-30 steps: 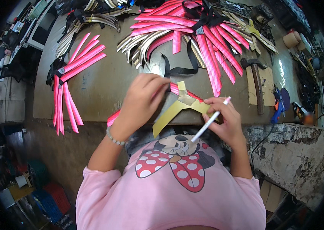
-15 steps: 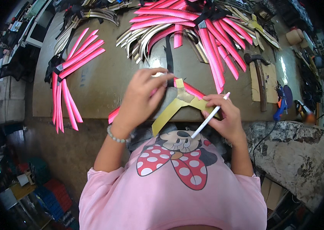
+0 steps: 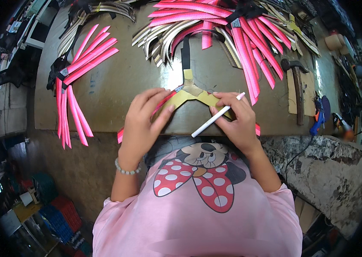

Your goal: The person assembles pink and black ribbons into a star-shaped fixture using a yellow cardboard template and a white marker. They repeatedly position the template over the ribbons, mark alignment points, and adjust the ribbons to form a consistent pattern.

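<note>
A yellow Y-shaped template (image 3: 180,99) lies over a pink-and-black webbing piece at the table's near edge. Its top prong sits on the black strap (image 3: 185,55), which points away from me. My left hand (image 3: 143,115) pinches the template's left prong together with the pink strap (image 3: 163,104) beneath it. My right hand (image 3: 237,119) grips the right prong between thumb and fingers. A white pen with a pink end (image 3: 215,119) is also held in that hand, slanting down to the left. Parts of the pink strap are hidden under both hands.
Bundles of pink straps (image 3: 87,64) lie on the table (image 3: 116,109) at the left and more at the back, beside beige straps (image 3: 157,40). A hammer (image 3: 297,88) rests on cardboard at the right, next to a blue glue gun (image 3: 317,122).
My left hand has come down from the black strap onto the template's left prong. The template has shifted left and turned level, its top prong now on the black strap.
</note>
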A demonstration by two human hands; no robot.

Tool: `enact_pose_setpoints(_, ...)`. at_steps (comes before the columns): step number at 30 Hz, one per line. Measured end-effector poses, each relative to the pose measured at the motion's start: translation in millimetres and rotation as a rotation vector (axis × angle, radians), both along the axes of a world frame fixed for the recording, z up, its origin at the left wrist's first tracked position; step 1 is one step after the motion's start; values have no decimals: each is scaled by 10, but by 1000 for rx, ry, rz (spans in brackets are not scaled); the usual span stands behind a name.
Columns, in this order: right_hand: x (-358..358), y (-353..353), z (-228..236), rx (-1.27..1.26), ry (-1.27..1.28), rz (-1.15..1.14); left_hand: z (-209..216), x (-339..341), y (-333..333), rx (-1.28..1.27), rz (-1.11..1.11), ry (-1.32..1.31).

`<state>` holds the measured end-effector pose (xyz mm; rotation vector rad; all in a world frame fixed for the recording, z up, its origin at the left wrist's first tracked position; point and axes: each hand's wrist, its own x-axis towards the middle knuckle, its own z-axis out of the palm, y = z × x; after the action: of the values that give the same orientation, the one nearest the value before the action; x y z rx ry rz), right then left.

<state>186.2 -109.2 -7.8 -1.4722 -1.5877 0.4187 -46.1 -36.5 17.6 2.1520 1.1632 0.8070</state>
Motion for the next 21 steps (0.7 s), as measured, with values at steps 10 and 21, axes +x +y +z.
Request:
enact_pose_setpoints(10, -82, -73, 17, -14, -200, 3, -247, -169, -311, 244, 96, 198)
enact_pose_setpoints(21, -28, -14, -25, -8, -226, -53, -251, -125, -232, 181, 74, 51)
